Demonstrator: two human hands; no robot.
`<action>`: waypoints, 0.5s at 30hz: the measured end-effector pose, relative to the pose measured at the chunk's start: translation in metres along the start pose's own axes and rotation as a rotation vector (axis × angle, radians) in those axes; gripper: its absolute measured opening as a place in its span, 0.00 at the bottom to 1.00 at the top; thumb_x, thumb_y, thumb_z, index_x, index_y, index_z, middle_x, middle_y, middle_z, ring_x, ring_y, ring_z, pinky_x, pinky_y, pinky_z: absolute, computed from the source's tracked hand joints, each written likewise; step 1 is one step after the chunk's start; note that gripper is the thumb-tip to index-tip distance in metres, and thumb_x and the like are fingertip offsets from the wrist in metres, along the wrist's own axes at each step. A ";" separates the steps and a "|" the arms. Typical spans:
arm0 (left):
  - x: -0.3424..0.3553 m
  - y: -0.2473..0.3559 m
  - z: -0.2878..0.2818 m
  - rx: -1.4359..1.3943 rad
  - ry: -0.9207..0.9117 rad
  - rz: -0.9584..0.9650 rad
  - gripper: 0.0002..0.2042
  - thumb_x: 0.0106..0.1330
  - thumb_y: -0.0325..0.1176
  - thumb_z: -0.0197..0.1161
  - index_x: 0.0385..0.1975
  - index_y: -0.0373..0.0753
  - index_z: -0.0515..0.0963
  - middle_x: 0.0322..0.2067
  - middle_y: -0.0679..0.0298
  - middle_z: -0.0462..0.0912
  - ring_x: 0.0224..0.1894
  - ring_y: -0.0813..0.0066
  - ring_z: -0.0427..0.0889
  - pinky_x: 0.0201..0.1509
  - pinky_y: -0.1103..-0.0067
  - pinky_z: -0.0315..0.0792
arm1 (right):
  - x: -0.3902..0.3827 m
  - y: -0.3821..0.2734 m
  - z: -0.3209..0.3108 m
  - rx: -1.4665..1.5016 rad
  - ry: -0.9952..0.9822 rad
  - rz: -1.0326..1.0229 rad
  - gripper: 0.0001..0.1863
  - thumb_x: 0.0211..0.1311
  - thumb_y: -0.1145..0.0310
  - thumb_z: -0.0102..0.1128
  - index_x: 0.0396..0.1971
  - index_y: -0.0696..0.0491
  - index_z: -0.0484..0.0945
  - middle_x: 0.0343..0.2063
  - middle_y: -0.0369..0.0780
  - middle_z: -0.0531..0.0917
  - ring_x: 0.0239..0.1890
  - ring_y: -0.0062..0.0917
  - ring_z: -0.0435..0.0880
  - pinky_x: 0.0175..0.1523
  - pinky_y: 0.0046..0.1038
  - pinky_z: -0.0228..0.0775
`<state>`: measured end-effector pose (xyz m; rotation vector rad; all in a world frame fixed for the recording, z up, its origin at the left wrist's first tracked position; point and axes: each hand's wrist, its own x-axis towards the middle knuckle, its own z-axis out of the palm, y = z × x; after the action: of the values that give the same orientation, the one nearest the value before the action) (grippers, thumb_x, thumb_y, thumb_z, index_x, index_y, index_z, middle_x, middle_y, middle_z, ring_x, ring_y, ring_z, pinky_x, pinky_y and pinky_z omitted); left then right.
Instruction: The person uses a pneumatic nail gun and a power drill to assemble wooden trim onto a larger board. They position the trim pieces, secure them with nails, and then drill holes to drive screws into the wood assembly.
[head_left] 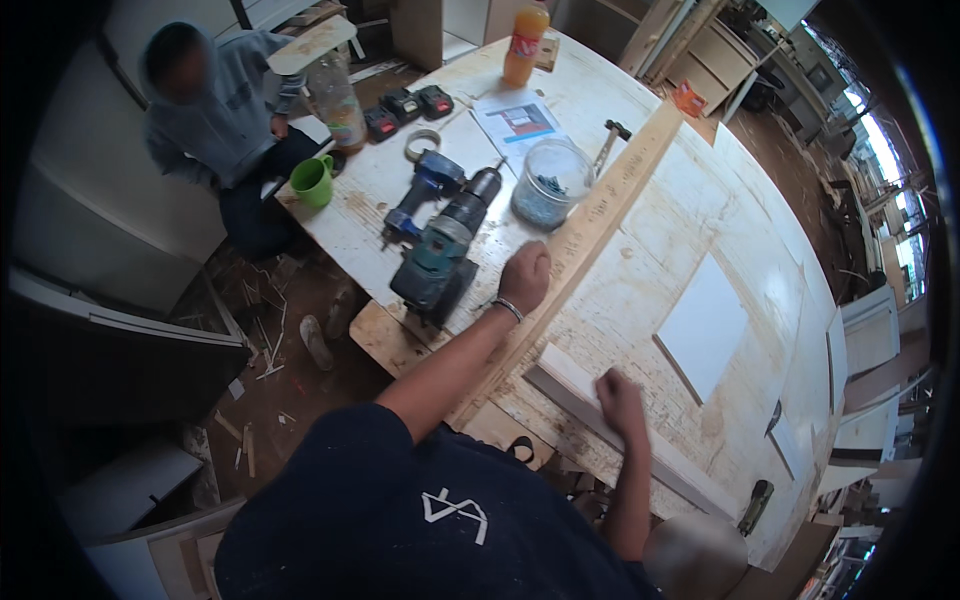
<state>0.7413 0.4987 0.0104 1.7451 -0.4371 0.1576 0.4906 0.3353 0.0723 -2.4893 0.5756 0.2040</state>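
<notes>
My left hand (pixel 525 277) is closed, fingers curled, beside the long wooden plank (pixel 592 222) that runs across the table. What it holds, if anything, is hidden. A clear tub (pixel 550 185) of small screws stands just beyond it. To its left lies a teal and black cordless drill (pixel 440 250) with a blue power tool (pixel 425 195) behind it. My right hand (pixel 622 402) is closed too, over the shorter pale board strip (pixel 575 395) near the table's front edge. I cannot make out anything inside its fingers.
On the white table (pixel 640 320) lie a white panel (pixel 703 325), a hammer (pixel 607 145), a tape roll (pixel 422 145), a printed sheet (pixel 518 125) and several batteries (pixel 405 105). A green mug (pixel 312 182) and a juice bottle (pixel 525 45) stand at its edges. A person (pixel 225 120) sits at left.
</notes>
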 end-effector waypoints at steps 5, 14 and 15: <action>0.071 0.040 0.026 0.059 0.177 0.201 0.03 0.67 0.26 0.56 0.36 0.36 0.75 0.33 0.50 0.80 0.39 0.48 0.82 0.45 0.61 0.75 | -0.054 0.027 0.048 0.178 0.228 -0.003 0.08 0.65 0.69 0.66 0.37 0.58 0.81 0.24 0.43 0.81 0.26 0.29 0.81 0.37 0.32 0.74; 0.272 -0.092 0.073 1.176 -0.799 -0.238 0.17 0.61 0.29 0.67 0.52 0.39 0.86 0.55 0.50 0.85 0.60 0.53 0.83 0.59 0.62 0.80 | -0.030 0.056 0.079 0.246 0.290 0.138 0.12 0.67 0.60 0.65 0.36 0.55 0.83 0.22 0.45 0.83 0.26 0.36 0.84 0.37 0.35 0.76; 0.265 -0.098 0.095 1.179 -0.896 -0.253 0.18 0.61 0.29 0.67 0.52 0.39 0.86 0.56 0.50 0.85 0.61 0.54 0.83 0.59 0.62 0.80 | -0.030 0.063 0.080 0.159 0.289 0.236 0.14 0.67 0.57 0.65 0.37 0.54 0.83 0.22 0.46 0.82 0.28 0.42 0.85 0.38 0.37 0.76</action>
<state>1.0090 0.3686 -0.0102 2.9852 -0.8520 -0.7279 0.4342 0.3443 -0.0173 -2.3075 0.9676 -0.1117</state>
